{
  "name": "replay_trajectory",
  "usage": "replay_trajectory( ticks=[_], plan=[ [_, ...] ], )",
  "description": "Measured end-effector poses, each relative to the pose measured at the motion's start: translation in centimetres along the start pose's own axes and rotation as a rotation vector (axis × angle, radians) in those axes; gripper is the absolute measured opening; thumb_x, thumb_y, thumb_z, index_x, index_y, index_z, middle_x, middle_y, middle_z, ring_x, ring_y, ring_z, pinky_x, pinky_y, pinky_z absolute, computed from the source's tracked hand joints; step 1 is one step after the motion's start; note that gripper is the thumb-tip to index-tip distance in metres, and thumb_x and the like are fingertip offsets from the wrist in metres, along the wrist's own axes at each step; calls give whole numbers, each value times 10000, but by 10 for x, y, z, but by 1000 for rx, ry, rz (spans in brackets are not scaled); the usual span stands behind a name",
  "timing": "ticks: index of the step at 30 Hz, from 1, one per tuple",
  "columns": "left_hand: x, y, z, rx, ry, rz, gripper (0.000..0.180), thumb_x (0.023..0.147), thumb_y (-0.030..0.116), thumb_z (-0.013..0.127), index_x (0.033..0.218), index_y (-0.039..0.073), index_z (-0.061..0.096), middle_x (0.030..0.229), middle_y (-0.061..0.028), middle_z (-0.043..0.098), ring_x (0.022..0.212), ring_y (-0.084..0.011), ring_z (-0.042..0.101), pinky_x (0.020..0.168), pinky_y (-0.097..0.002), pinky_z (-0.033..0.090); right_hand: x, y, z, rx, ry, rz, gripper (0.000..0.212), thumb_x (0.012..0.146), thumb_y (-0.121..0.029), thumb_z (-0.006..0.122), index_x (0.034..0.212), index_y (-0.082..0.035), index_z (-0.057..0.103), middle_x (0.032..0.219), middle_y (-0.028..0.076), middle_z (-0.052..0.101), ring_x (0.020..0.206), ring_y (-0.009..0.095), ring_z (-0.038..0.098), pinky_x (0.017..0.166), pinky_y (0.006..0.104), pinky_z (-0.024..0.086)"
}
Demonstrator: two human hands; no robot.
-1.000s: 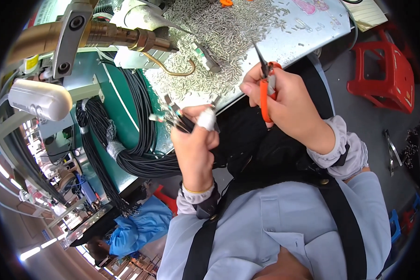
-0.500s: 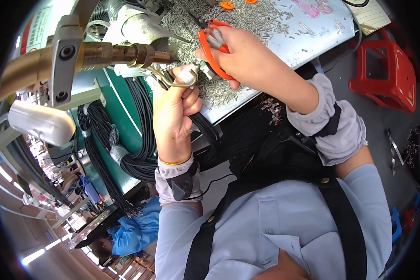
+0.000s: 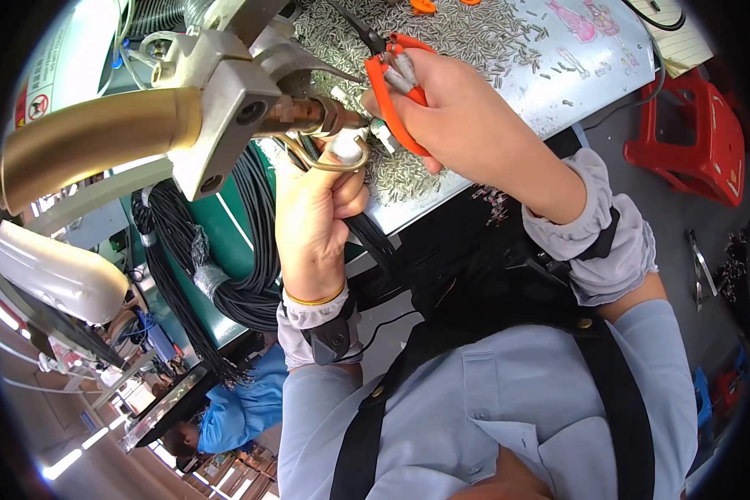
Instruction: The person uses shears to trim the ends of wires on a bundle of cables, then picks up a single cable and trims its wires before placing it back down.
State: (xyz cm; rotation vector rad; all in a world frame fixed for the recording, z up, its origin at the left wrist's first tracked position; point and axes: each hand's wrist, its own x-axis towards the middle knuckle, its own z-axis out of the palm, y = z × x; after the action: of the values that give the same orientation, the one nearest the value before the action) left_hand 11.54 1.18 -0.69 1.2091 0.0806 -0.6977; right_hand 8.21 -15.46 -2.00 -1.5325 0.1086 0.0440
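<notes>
Take the brass-coloured nozzle of the overhead tool as your landmark. Far to its left runs the tool's long brass-coloured handle, fixed into a grey metal block that sits just left of the nozzle. Below and left of the nozzle, a thick bundle of black cables hangs looped against a green panel.

Directly under the nozzle is your left hand, closed in a fist around a black cable. Its thumb, wrapped in white tape, is raised to just below the nozzle tip, where a thin metal hook curves down and touches the thumb.

Just right of the nozzle is your right hand, gripping orange-handled pliers with the fingers closed over the handles. Their tips point toward the nozzle tip; whether they touch it cannot be told.

Behind and right of the nozzle, the pale surface carries a wide scatter of small metal pins, thickest below your right hand. Well to the right of the nozzle, beyond the surface edge, stands a red plastic stool on the floor.
</notes>
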Motion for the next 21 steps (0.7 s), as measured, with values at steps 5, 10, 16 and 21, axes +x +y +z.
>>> replay_trajectory(
  ticks=[5,10,16,21],
  plan=[
    [0,-2,4,-61,3,37,100,799,53,549,874,44,484,556,38,361,387,-25,248,345,-181,172,2,2,0,-20,31,-34,197,856,-209,505,850,-14,481,504,5,446,368,83,443,359,228,354],
    [-1,-2,8,-16,52,33,110,800,47,542,899,40,494,555,41,354,387,-25,246,345,-181,171,2,3,1,-55,59,-25,215,834,-222,559,818,-18,494,492,-3,437,355,79,432,346,227,343],
    [-4,-4,9,43,44,60,138,807,49,543,938,21,511,553,37,358,386,-27,251,346,-181,173,-1,4,2,-19,83,-2,215,829,-219,571,773,-26,497,490,-12,434,352,71,422,342,217,331],
    [-23,-14,7,-113,-12,66,145,816,45,525,952,-7,522,595,6,390,412,-39,283,367,-188,205,-22,-4,1,117,18,-7,224,835,-223,564,748,-30,490,502,-21,431,348,65,409,341,207,322]
  ],
)
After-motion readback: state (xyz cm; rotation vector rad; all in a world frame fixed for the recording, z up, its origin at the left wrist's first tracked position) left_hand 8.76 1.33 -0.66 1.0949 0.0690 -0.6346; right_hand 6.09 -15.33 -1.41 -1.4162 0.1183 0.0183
